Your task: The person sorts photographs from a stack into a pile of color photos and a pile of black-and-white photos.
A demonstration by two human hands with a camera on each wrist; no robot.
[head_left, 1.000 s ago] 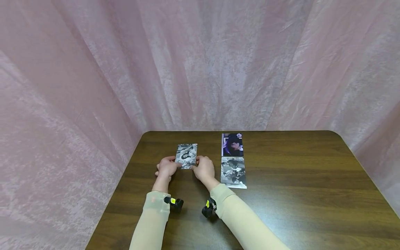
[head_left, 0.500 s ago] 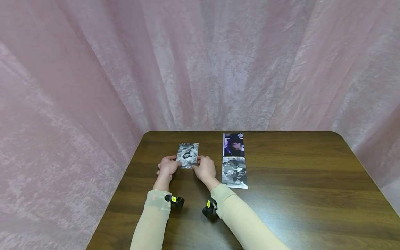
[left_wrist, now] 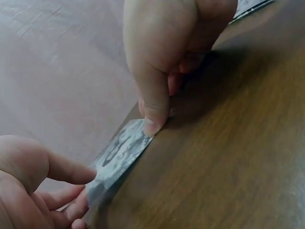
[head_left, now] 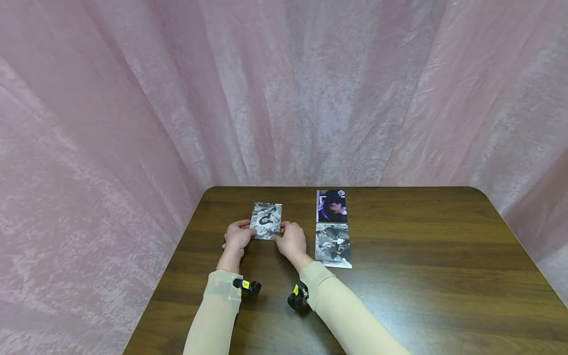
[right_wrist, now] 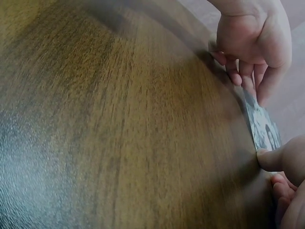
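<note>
A black-and-white photo (head_left: 266, 220) is held low over the dark wooden table (head_left: 421, 256), near its far left part. My left hand (head_left: 239, 235) pinches the photo's left near edge, thumb on top (left_wrist: 71, 174). My right hand (head_left: 288, 237) pinches the right near edge, its thumb tip (left_wrist: 153, 125) pressing on the print. In the right wrist view the photo (right_wrist: 262, 126) shows edge-on between the left hand (right_wrist: 252, 43) and the right hand's thumb (right_wrist: 276, 157).
Two more photos lie flat to the right of my hands: a colour portrait (head_left: 331, 206) at the far edge and a black-and-white print (head_left: 333, 245) right below it. Pink cloth (head_left: 284, 98) hangs round the table on three sides.
The held photo has shifted a touch away from me and its far edge sits slightly higher. Both hands keep the same grip.
</note>
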